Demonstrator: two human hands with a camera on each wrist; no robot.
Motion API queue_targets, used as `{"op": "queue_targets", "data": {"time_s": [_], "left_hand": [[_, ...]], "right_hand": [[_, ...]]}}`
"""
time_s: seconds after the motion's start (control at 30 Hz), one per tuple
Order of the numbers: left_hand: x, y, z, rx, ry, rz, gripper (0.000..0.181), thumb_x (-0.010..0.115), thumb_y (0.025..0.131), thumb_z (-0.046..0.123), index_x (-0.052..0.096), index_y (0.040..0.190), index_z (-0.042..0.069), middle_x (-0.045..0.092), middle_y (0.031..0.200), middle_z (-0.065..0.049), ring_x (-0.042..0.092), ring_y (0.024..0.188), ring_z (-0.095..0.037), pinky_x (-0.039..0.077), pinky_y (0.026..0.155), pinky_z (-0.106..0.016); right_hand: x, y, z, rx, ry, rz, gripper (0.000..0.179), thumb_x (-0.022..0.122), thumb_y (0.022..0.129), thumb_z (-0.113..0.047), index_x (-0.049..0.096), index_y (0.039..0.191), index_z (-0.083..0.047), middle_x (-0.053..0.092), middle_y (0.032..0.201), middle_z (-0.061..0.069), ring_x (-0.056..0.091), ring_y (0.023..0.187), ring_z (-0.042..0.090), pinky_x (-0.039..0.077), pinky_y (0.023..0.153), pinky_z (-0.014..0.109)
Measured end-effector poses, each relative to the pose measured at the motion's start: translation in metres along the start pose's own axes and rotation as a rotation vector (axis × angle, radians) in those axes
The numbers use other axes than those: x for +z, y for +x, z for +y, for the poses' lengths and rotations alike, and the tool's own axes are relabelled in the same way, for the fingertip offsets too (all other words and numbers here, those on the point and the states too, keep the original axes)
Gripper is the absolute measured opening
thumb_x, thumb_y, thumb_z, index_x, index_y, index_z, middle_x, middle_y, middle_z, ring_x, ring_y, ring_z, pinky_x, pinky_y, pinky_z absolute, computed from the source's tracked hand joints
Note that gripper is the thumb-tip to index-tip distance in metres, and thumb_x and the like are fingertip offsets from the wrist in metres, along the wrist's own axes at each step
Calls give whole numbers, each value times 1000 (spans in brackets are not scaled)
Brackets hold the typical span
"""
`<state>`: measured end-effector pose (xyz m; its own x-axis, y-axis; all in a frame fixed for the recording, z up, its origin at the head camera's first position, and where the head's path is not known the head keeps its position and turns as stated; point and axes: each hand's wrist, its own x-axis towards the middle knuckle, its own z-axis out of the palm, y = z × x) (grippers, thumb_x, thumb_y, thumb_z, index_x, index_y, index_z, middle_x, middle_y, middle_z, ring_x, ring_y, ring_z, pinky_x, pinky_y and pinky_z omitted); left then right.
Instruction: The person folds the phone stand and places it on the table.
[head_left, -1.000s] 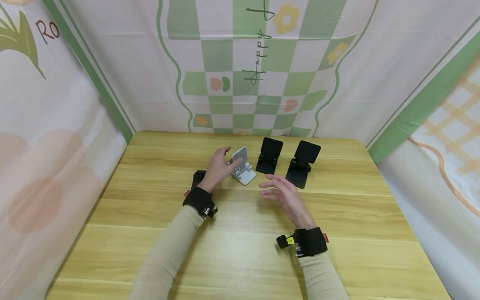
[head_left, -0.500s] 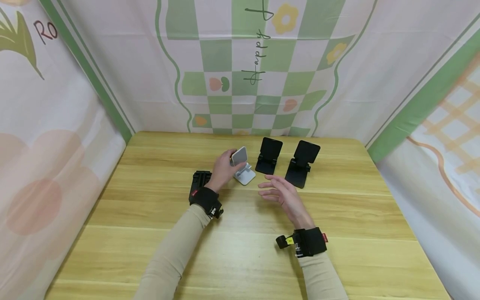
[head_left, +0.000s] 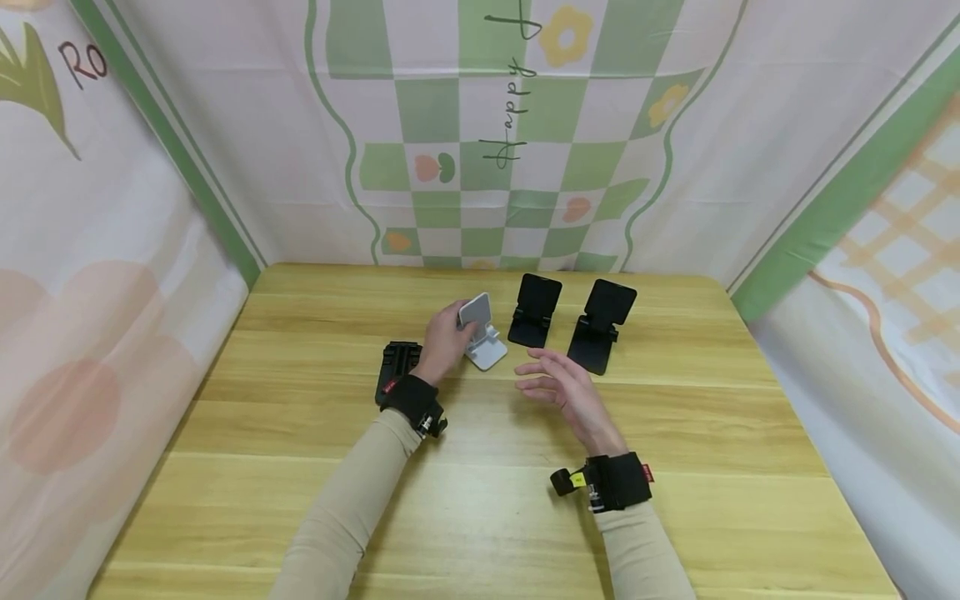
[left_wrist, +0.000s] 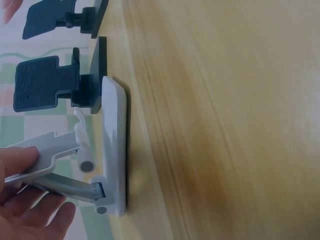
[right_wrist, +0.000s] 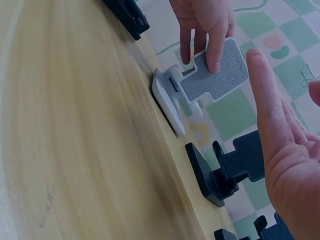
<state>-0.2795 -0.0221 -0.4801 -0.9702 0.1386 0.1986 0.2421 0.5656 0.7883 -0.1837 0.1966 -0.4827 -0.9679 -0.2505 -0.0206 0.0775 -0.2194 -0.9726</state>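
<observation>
A white folding phone stand with a grey pad stands unfolded on the table, its base flat on the wood. My left hand pinches its upright back plate, thumb on the grey pad and fingers behind. My right hand hovers in front of the black stands, fingers loosely extended and holding nothing. Two black phone stands, a nearer-to-middle one and a right one, stand unfolded to the right of the white one. Another black stand, folded down, lies left of my left wrist and is partly covered by it.
The wooden table ends at a printed cloth backdrop just behind the stands. Cloth also hangs along the left and right sides. A camera on a black strap sits around each wrist.
My left hand has moved slightly right and closed its thumb and fingers on the white stand's back plate. More of the folded black stand shows. The right hand stays where it was.
</observation>
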Motion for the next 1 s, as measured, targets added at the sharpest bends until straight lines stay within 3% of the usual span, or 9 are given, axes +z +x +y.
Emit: {"op": "queue_targets", "data": {"time_s": [0.2, 0.43, 0.77, 1.0], "left_hand": [[-3, -2, -2, 3, -17, -2, 40, 61, 90, 10, 57, 129, 5, 63, 122, -14, 59, 108, -22, 50, 90, -35], [-12, -3, 1, 23, -14, 0, 42, 62, 90, 12, 56, 131, 6, 62, 123, -13, 58, 109, -21, 50, 90, -34], [-34, -9, 15, 116, -104, 41, 43, 65, 88, 14, 57, 128, 1, 63, 120, -18, 60, 105, -24, 51, 89, -39], [-50, -17, 31, 237, -207, 51, 39, 67, 86, 16, 61, 121, -2, 66, 111, -19, 63, 98, -23, 53, 85, -42]], "right_hand": [[-2, 0, -1, -2, -17, 12, 53, 47, 99, -27, 37, 136, 9, 67, 107, 12, 63, 96, 34, 54, 83, 37], [-6, 0, 0, 9, -38, 40, 52, 48, 99, -30, 40, 136, 5, 67, 109, 13, 63, 97, 32, 52, 86, 40], [-15, 1, -3, 1, -87, 77, 44, 45, 100, -31, 47, 132, -2, 64, 116, 17, 61, 104, 30, 50, 89, 40], [-16, 4, -5, 10, -80, 98, 48, 45, 100, -31, 43, 134, 2, 54, 127, 27, 56, 111, 32, 44, 96, 46]]}}
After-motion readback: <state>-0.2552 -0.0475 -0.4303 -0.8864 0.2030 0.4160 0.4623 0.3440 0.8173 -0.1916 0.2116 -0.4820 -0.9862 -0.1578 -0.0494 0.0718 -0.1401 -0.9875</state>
